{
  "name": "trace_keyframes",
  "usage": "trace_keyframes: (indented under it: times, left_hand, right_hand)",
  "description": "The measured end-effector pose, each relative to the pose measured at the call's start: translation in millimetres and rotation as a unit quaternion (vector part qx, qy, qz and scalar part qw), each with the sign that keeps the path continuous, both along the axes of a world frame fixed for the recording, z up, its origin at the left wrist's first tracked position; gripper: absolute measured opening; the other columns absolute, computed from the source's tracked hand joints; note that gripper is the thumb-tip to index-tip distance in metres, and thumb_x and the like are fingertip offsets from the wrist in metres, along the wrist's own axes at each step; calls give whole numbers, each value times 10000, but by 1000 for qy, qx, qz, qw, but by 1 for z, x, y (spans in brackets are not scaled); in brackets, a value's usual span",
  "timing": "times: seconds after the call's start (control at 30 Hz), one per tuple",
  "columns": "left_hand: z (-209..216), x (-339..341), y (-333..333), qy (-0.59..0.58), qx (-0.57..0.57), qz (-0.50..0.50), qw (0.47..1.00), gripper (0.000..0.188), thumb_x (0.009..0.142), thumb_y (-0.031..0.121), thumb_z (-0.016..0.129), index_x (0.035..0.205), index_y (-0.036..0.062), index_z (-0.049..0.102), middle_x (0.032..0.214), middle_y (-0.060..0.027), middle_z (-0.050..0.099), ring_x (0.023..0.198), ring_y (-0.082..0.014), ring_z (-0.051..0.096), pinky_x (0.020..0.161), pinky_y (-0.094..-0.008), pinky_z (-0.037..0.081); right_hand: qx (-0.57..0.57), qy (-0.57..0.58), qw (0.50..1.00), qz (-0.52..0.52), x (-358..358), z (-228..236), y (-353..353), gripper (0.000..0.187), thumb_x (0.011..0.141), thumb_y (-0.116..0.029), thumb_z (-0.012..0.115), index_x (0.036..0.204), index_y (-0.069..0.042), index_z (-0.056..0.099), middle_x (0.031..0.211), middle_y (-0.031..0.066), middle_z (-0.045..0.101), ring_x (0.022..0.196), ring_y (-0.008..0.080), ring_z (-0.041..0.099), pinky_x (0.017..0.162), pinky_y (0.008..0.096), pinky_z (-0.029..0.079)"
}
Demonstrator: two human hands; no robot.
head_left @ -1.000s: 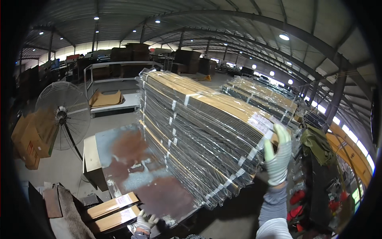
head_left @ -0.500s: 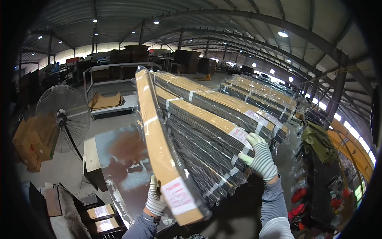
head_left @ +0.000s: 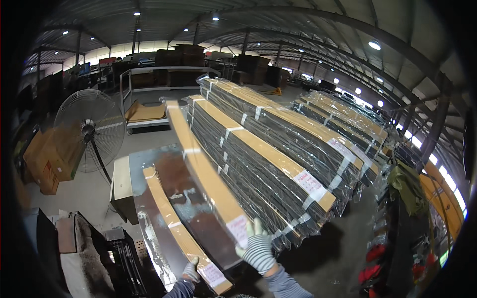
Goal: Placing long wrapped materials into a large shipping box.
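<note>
In a wide hall under a steel-ribbed roof (head_left: 278, 22), a worn, brown-and-blue-grey tabletop (head_left: 201, 226) bears a long, narrow tan-topped package (head_left: 166, 208) running away from the striped-gloved left hand (head_left: 191, 270), whose thumb lies beside its near label; whether it grips cannot be told. The striped-gloved right hand (head_left: 257, 248) clamps the labelled near end of a second, blurred tan-topped package (head_left: 204, 171), beside a plastic-wrapped stack (head_left: 258, 174).

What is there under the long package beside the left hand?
The stained tabletop shows on both sides of the package; directly underneath, it is covered, so contact cannot be confirmed.
</note>
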State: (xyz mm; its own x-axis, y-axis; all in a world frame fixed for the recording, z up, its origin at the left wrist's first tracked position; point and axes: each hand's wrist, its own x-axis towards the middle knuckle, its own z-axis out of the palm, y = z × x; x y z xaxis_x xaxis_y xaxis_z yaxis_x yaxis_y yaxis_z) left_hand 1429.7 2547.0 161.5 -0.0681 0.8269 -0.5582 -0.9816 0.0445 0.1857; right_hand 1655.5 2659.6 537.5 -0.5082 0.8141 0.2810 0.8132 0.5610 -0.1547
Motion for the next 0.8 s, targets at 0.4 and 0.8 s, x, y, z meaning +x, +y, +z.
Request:
trace_keyframes:
  times: [0.4,0.8]
  left_hand:
    - [-28,131,-71,158,-107,-306,933,616,803,405,817,1322,134,623,1332,-91,616,1141,-233,583,902,-413,490]
    - [18,111,-91,234,-82,-66,967,709,839,462,769,1395,76,557,1381,-104,592,1262,-241,536,1082,-377,391]
  right_hand:
    - [-280,-370,886,17,145,-268,-47,1338,576,-468,905,1546,-26,97,1223,214,559,1189,324,561,1015,429,460]
    - [-265,-324,902,104,64,-292,-22,1263,474,-506,923,1447,-21,280,1221,204,552,1157,356,563,972,448,489]
